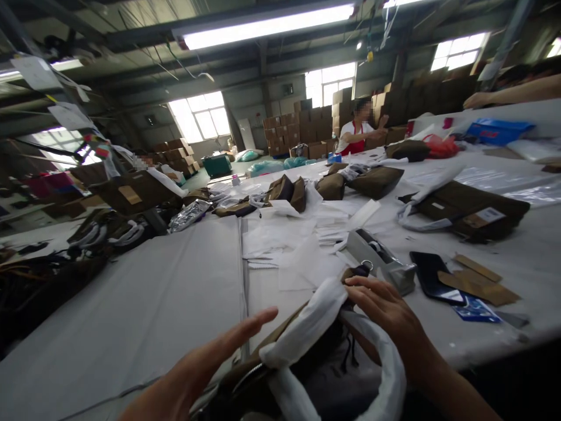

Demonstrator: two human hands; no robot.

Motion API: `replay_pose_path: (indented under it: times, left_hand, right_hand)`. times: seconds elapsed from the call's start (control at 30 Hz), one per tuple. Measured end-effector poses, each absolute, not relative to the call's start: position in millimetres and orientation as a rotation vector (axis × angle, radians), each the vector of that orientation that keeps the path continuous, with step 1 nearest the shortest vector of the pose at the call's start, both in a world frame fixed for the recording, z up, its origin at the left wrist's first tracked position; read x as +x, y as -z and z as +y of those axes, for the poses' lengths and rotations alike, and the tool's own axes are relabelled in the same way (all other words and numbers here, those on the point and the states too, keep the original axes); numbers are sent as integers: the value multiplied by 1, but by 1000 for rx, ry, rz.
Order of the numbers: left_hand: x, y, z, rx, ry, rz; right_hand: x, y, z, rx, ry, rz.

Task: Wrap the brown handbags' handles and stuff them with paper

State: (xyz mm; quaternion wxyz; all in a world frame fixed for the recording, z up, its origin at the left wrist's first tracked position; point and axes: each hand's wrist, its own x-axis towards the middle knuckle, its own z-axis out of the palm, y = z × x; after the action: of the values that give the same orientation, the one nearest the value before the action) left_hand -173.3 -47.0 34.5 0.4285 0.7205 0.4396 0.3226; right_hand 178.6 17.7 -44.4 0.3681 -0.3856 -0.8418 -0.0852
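A dark olive bag (pixel 280 333) with a zipper lies at the bottom centre, its handles (pixel 307 321) wrapped in white paper. At the bag's far right corner, beside a metal ring, my right hand (pixel 385 316) rests with its fingers closed together; what they grip, if anything, is hidden. My left hand (pixel 197 368) is held beside the bag's left side, fingers stretched out and nothing in them. Just beyond the right hand stands a grey tape dispenser (pixel 381 260).
White paper sheets (pixel 280 240) lie beyond the bag. A black phone (pixel 433 278), cardboard pieces (pixel 486 283) and another bag (pixel 468 210) are at right. More bags line the table's back. A person in a red apron (pixel 357 131) is behind; another person's arm (pixel 521 93) reaches in.
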Motion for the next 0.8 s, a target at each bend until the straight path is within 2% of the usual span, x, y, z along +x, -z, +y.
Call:
replay_pose_path:
  times: [0.2,0.27,0.4,0.53,0.63,0.8]
  left_hand:
    - [-103,-56,-34,1970,-532,1182]
    - [-97,-54,-23,1937,-545,1191]
    - [-108,-49,12,1728,-962,1372]
    - [-121,-45,42,1618,-1227,1523]
    - [-122,-45,44,1933,-977,1819]
    - [-113,-63,0,2404,-78,2573]
  right_hand:
    - [172,46,3,-934,187,-2116]
    - [171,44,1,-861,112,-2148]
    - [173,37,-9,-718,-87,-2326]
    - [178,37,-27,-650,-74,-2365]
    - [181,43,-36,-668,-37,-2333]
    - [182,50,-37,-670,-106,-2339]
